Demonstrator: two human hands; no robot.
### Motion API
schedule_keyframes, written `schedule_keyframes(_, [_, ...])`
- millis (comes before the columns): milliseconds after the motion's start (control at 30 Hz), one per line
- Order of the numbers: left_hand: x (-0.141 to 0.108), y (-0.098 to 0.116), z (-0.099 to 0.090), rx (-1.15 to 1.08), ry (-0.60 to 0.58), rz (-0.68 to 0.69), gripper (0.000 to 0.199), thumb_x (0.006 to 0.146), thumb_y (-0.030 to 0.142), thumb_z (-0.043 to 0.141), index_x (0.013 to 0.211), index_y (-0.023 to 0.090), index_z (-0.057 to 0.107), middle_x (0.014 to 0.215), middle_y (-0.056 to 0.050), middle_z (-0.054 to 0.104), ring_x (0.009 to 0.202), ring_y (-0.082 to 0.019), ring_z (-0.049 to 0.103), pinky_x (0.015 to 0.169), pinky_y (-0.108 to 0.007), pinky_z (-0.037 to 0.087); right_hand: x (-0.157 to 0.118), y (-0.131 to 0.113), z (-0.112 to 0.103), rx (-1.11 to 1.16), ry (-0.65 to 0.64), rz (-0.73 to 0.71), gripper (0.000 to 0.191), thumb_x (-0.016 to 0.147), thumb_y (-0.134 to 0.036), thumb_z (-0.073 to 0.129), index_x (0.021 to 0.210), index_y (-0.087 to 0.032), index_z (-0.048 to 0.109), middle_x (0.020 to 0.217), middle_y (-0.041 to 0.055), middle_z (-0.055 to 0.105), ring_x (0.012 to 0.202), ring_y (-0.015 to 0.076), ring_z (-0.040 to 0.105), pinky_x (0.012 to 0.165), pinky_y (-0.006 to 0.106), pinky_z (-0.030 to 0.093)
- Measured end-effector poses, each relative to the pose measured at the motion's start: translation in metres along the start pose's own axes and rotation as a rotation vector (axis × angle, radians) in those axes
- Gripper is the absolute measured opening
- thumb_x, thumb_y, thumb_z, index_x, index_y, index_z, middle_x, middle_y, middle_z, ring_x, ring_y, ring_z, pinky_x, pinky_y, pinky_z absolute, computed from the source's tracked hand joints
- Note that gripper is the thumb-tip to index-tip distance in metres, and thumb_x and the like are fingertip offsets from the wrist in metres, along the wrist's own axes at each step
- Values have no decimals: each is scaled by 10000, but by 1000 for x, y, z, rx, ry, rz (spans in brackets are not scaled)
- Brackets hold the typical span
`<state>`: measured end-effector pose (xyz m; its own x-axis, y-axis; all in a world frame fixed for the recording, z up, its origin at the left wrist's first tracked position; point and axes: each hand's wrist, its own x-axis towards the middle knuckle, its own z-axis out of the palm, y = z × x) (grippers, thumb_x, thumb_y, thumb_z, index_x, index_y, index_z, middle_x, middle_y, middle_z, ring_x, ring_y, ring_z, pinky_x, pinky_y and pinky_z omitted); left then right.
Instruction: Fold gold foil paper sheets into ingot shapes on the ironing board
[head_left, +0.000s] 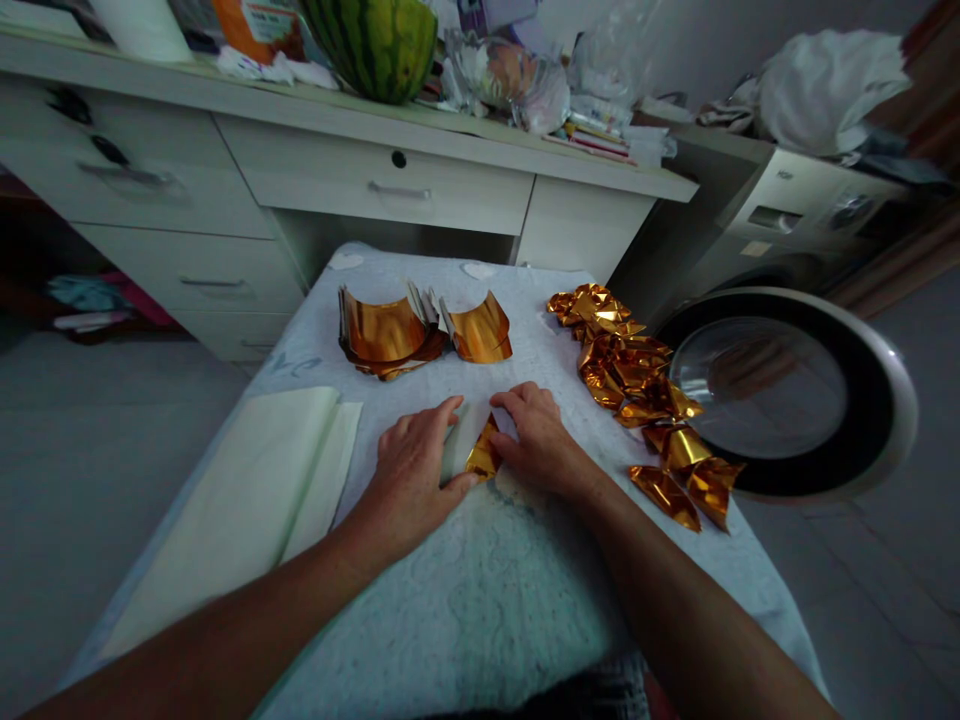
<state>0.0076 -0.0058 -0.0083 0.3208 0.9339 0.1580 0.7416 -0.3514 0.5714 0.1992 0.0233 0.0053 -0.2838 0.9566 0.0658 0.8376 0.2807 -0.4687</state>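
A small sheet, white with a gold triangular part (484,450), lies on the cloth-covered table (480,590) between my hands. My left hand (412,470) holds its left side, thumb at the lower edge and fingers curved along the pale part. My right hand (536,435) grips the right side, with thumb and forefinger close to the tip of the gold part. Beyond my hands stand a larger stack of curved gold sheets (386,330) and a smaller one (481,330). Folded shiny gold pieces (626,365) form a long pile along the right side.
Folded pale sheets (240,480) lie at the table's left. Behind stands a white drawer desk (450,165) bearing a watermelon (375,45) and plastic bags. On the right, a washing machine's round door (787,390) hangs open close to the table edge.
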Motion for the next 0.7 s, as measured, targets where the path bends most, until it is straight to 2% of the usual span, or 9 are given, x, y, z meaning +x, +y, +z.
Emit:
schedule_keyframes(200, [0,0,0,-13,4,1,778,756,252,682,1426,259,288,1350,-104,529,1236,-305,446,1041,-494,334,1,-3,-3,109,38,-4,203,777,-150,631,977,-171,604,1045,81,560,1007,232,481,913,398,389])
schedule_keyframes(300, [0,0,0,-28,-2,-13,811,737,245,696,1434,227,281,1345,-123,537,1239,-311,451,1046,-497,336,2,-1,-2,368,9,6,144,780,-133,592,897,-191,532,829,0,568,781,155,526,748,301,430])
schedule_keyframes(367, [0,1,-1,-53,3,-28,822,732,238,694,1440,214,277,1323,-128,557,1229,-311,469,1047,-503,337,3,1,0,588,-10,35,119,796,-169,565,878,-207,488,723,-47,522,640,118,495,616,250,404])
schedule_keyframes(433, [1,3,-4,-102,5,-56,814,741,235,681,1445,218,273,1249,-115,610,1176,-301,522,1038,-504,349,4,3,2,772,12,56,143,784,-219,583,856,-217,460,694,-64,489,596,103,473,558,229,374])
schedule_keyframes(533, [3,4,-10,-241,-18,-132,759,782,238,637,1451,235,278,1036,-62,687,986,-263,625,956,-463,422,5,3,3,980,56,71,237,737,-249,644,872,-224,451,713,-66,491,614,95,487,567,218,387])
schedule_keyframes(600, [5,3,-14,-369,-15,-186,712,805,248,616,1442,248,299,925,-27,687,860,-233,652,862,-412,468,6,3,2,1076,58,78,305,722,-243,670,950,-228,469,749,-60,518,643,96,518,590,218,409])
schedule_keyframes(700, [8,0,-17,-616,47,-243,671,797,252,631,1403,253,343,866,1,656,760,-193,651,732,-335,496,5,1,-2,1157,32,92,387,708,-224,699,1033,-227,488,803,-43,568,671,99,551,597,218,424])
